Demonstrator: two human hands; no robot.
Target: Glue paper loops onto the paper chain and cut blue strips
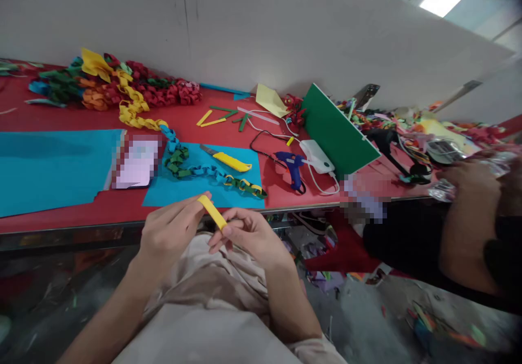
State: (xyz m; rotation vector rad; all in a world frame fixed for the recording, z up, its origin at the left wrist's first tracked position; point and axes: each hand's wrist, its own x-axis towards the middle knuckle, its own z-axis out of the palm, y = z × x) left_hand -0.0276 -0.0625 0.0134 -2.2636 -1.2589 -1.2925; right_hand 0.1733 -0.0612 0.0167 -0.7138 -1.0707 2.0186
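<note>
Yellow strip (212,213) (plain), red table (228,137)

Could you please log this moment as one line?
left hand: holds one end of yellow strip | right hand: holds other end | nearby: paper chain, yellow cutter on blue sheet, blue glue gun

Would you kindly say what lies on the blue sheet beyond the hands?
On the blue sheet lie a yellow-handled cutter and part of a paper chain. The left hand partly covers the near edge; anything there is unseen.
</note>
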